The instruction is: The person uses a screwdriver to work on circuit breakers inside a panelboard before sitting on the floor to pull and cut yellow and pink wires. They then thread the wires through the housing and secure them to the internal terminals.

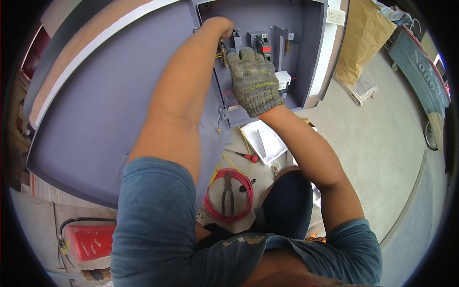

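My bare left hand (221, 27) reaches over the left edge of an open grey metal box (311, 52), its fingers hidden behind the bent wrist. Just below it is a small brass-coloured terminal piece (224, 55) with yellow wire. My right hand (254, 81), in a grey-green knitted glove, is inside the box beside that piece. Its fingers are curled and closed, and whatever they hold is hidden. To the right of the glove's fingertips stands a black breaker with a red mark (264, 46). A white terminal block (283, 79) sits beside the glove's palm.
The box's large grey door (110, 95) hangs open at left. On the floor lie a red wire coil (207, 203), pliers (228, 191), a screwdriver (252, 158) and a white tray (279, 148). A red extinguisher (88, 243) is at lower left, a brown paper bag (363, 38) at upper right.
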{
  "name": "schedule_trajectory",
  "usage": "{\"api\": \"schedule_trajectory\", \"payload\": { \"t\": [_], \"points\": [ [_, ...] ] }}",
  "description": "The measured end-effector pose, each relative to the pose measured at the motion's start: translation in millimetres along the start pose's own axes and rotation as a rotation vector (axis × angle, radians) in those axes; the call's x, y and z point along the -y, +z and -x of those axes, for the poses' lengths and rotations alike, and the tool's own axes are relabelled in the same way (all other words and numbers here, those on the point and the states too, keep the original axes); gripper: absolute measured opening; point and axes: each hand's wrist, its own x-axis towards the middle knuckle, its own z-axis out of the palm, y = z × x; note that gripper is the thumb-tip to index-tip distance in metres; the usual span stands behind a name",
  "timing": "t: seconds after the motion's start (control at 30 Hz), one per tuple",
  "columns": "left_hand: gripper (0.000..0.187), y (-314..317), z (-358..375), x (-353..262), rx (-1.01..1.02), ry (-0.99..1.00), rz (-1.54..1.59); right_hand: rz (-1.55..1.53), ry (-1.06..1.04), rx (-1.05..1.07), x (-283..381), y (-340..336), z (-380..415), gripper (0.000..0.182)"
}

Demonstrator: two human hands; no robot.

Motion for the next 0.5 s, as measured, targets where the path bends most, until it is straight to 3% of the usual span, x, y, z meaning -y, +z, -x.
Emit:
{"api": "schedule_trajectory", "payload": {
  "t": [0.13, 0.2, 0.33, 0.4, 0.43, 0.5],
  "points": [
    [0.023, 1.2, -4.1, 2.0, 0.044, -0.058, 0.083, 0.054, 0.052, 0.105, 0.0, -0.5, -3.6, 0.022],
    [0.023, 2.4, -3.2, -0.4, 0.038, -0.058, 0.079, -0.132, 0.272, 0.193, 3.7, -5.7, -6.3, 0.021],
    [0.023, 0.6, 0.5, 1.6, 0.020, -0.055, 0.072, -0.062, 0.252, 0.102, 5.1, -8.4, 1.5, 0.020],
    [0.023, 0.8, 2.0, -0.5, -0.001, -0.061, 0.059, 0.058, -0.078, 0.025, -2.8, -4.3, 3.0, 0.019],
    [0.024, 1.2, 3.1, -1.0, -0.018, -0.070, 0.044, 0.058, -0.076, 0.026, -4.7, -0.1, 1.9, 0.019],
    [0.023, -0.3, 3.7, -1.5, -0.009, -0.076, 0.044, -0.047, 0.140, 0.213, -5.7, 6.8, -3.1, 0.021]
  ]
}}
